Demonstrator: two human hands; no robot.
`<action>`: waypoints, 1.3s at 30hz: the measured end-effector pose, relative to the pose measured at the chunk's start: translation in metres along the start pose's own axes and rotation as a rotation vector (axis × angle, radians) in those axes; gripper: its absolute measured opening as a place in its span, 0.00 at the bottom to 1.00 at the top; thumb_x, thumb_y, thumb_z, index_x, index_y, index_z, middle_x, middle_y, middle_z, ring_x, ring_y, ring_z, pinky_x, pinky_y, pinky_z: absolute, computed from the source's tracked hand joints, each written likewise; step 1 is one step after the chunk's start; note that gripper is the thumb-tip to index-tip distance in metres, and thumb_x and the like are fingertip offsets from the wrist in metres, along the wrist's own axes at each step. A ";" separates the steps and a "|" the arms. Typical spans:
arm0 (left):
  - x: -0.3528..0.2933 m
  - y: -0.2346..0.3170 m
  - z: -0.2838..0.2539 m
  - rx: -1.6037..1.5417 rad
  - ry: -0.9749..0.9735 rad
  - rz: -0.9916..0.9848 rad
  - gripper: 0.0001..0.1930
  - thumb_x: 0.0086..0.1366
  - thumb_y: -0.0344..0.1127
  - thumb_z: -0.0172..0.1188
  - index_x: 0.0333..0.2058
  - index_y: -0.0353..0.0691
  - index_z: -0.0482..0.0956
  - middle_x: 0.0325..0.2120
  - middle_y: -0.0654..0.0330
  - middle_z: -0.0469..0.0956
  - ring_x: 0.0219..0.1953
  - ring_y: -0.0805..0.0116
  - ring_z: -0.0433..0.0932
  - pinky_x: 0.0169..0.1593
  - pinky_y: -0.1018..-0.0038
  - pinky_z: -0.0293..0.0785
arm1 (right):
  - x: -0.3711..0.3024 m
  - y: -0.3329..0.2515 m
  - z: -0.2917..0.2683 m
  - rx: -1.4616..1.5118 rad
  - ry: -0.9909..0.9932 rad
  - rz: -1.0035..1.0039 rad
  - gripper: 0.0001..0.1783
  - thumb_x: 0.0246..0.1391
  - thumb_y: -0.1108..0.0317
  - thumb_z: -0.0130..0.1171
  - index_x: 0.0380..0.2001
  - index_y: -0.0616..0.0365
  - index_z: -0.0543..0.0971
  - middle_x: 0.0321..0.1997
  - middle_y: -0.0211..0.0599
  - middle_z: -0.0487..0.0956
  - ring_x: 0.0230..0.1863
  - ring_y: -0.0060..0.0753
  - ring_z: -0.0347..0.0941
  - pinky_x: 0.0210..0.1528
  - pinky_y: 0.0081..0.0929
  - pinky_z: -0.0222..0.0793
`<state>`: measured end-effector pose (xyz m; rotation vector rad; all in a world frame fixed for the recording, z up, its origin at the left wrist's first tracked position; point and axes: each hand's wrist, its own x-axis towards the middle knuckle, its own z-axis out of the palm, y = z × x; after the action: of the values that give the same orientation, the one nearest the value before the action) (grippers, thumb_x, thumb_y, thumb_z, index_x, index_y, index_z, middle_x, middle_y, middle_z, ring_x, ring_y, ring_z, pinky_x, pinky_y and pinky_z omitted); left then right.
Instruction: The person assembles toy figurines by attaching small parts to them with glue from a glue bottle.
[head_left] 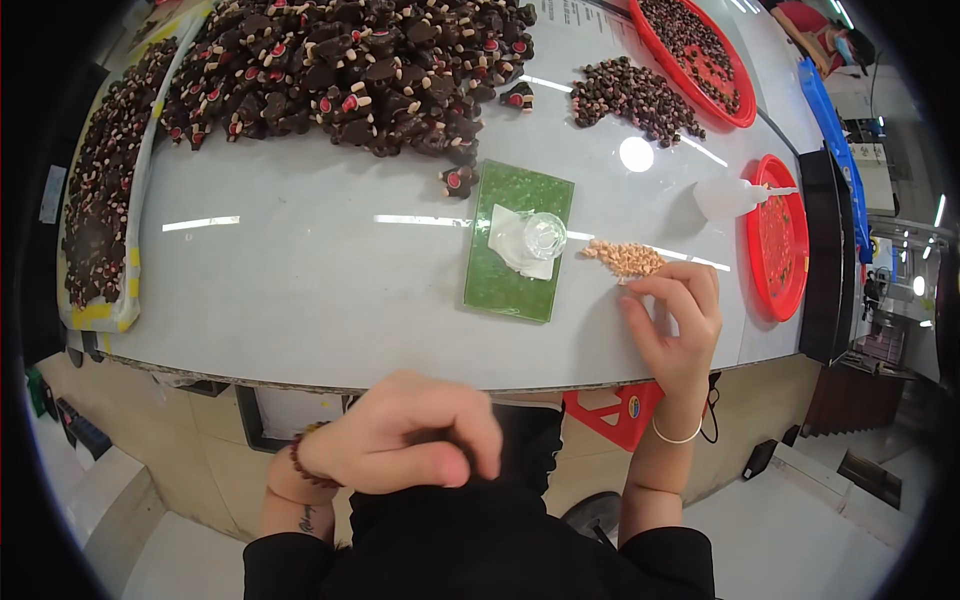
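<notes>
your right grip [686,335] is nearly pinched, can't tell if loaded; go light on those small lumpy tan bits [626,259] just beyond it

A red plastic stool [638,422] with cut-out openings stands on the beige tiled floor [205,440], a dark-rimmed container [252,420] well to its left. At upper right, a person [806,22] in red appears near a long blue strip [832,130].

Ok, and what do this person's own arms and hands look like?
Short black sleeves. The left hand is ungloved, with a dark reddish beaded bracelet at the wrist and a dark tattoo on the forearm. The right hand, also ungloved, has a thin whitish band below it.
</notes>
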<state>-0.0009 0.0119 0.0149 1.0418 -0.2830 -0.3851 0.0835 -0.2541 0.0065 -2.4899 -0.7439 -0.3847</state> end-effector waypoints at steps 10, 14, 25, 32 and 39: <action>0.010 -0.012 0.006 -0.144 0.005 0.015 0.10 0.59 0.31 0.61 0.37 0.32 0.79 0.29 0.56 0.78 0.27 0.72 0.76 0.31 0.80 0.70 | 0.038 -0.029 -0.010 0.258 -0.186 -0.021 0.11 0.35 0.81 0.61 0.26 0.60 0.72 0.32 0.37 0.69 0.34 0.41 0.62 0.37 0.30 0.61; 0.003 -0.014 0.001 -0.187 0.038 -0.051 0.14 0.55 0.33 0.67 0.35 0.30 0.77 0.28 0.54 0.77 0.27 0.70 0.77 0.32 0.79 0.72 | 0.078 -0.042 -0.004 0.199 -0.302 -0.199 0.12 0.34 0.80 0.61 0.26 0.59 0.72 0.31 0.37 0.68 0.34 0.41 0.61 0.36 0.29 0.60; -0.002 -0.015 -0.001 -0.154 0.194 0.104 0.11 0.60 0.29 0.59 0.40 0.31 0.71 0.29 0.57 0.73 0.28 0.72 0.75 0.34 0.78 0.74 | 0.095 -0.052 0.005 0.012 -0.398 -0.326 0.09 0.36 0.73 0.61 0.22 0.60 0.71 0.28 0.35 0.67 0.32 0.35 0.59 0.36 0.29 0.56; -0.001 -0.017 0.006 -0.037 0.282 0.233 0.13 0.61 0.29 0.58 0.43 0.29 0.69 0.30 0.52 0.75 0.34 0.64 0.80 0.37 0.75 0.76 | 0.039 -0.089 0.002 1.014 -0.218 0.095 0.04 0.46 0.77 0.57 0.27 0.60 0.73 0.34 0.41 0.70 0.39 0.42 0.72 0.41 0.34 0.68; 0.003 -0.026 0.009 0.208 0.318 0.383 0.17 0.55 0.20 0.62 0.44 0.31 0.72 0.32 0.56 0.79 0.31 0.72 0.80 0.37 0.78 0.77 | 0.006 -0.094 0.015 1.245 -0.101 0.255 0.03 0.48 0.78 0.56 0.28 0.61 0.73 0.39 0.41 0.69 0.46 0.46 0.74 0.53 0.40 0.68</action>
<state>-0.0063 -0.0083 -0.0034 1.2043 -0.2321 0.1589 0.0361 -0.1751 0.0330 -1.3769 -0.4501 0.2609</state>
